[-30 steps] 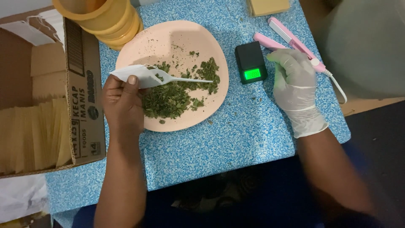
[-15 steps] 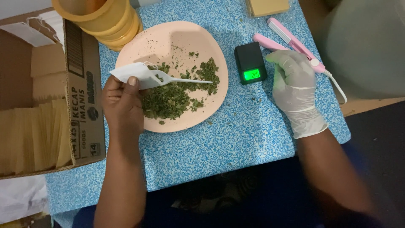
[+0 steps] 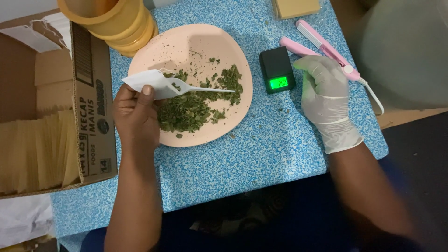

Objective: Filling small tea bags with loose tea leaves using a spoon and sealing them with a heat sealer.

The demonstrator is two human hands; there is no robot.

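White paper sachet (image 3: pixel 148 84) pinched in left grip (image 3: pixel 136 114) over pink plate (image 3: pixel 186 44), gloved right grip (image 3: pixel 325 95) half-curled, empty.

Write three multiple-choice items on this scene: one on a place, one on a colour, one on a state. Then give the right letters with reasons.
1. Where does the small black scale sit?
A. right of the plate
B. inside the cardboard box
C. on the plate

2. What colour is the plate?
A. dark green
B. pale pink
C. black

3. What is the left hand doing?
A. lying flat on the table
B. holding a white paper pouch
C. pressing the scale

Answers:
1 A, the scale stands on the blue speckled table between the plate and the gloved right hand.
2 B, its bare rim is pale pink around the green dried leaves.
3 B, its fingers pinch the white paper pouch above the plate.
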